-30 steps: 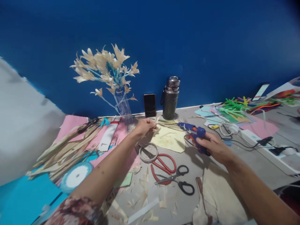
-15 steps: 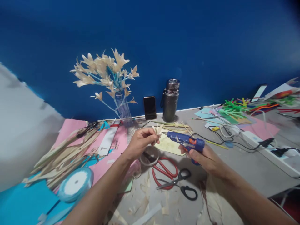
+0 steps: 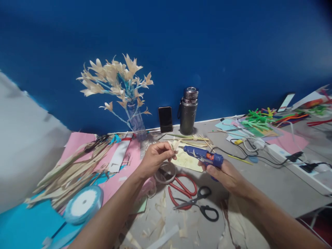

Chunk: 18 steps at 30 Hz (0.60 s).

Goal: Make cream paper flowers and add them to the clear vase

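Between the fingertips of my left hand (image 3: 158,156) is a small pale husk flower (image 3: 175,144), partly hidden by the fingers. My right hand (image 3: 224,174) is wrapped round a blue hot glue gun (image 3: 203,154), whose nozzle points left at the flower, very close to it; I cannot tell whether they touch. Under the hands lie a yellow paper sheet (image 3: 190,159) and a clear roll of tape (image 3: 166,173). Nearer to me are red-handled scissors (image 3: 185,186) and black-handled scissors (image 3: 198,201), overlapping each other.
A vase (image 3: 137,121) of pale flowers, a phone (image 3: 165,119) and a steel flask (image 3: 188,112) stand by the blue wall. Dried husks (image 3: 72,166) and a blue ribbon roll (image 3: 84,204) lie left. A power strip (image 3: 301,169) with cords and several pipe cleaners (image 3: 259,119) are right.
My right hand has shifted slightly left with the glue gun, its nozzle now closer to the flower. My left hand has barely moved.
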### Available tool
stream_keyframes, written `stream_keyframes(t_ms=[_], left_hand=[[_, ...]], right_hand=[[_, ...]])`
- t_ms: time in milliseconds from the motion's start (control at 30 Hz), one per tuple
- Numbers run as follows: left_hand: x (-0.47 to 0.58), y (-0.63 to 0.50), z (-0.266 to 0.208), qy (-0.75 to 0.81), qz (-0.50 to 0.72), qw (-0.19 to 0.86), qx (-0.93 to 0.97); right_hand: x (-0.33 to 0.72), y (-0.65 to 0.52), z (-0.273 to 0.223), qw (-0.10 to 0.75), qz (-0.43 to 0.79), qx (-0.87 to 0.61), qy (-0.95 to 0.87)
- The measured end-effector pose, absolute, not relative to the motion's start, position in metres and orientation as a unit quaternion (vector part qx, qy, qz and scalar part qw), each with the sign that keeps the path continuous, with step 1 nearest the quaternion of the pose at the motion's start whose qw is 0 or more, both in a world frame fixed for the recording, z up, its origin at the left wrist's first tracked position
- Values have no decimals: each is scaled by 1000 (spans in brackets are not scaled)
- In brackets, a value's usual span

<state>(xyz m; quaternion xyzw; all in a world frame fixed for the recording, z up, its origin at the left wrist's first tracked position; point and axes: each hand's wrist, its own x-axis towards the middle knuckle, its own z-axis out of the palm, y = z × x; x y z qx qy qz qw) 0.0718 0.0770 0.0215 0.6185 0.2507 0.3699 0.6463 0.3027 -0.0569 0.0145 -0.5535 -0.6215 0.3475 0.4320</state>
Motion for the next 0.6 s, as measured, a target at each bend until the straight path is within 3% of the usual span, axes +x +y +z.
stream_keyframes(t_ms=[267,600], left_hand=[[72,75,21,255,370,675,586],[71,77,17,250,376,690,565]], right_hand=[[302,-57,10,435,318,-541,-646],[298,-57,13,405,198,-543,-709]])
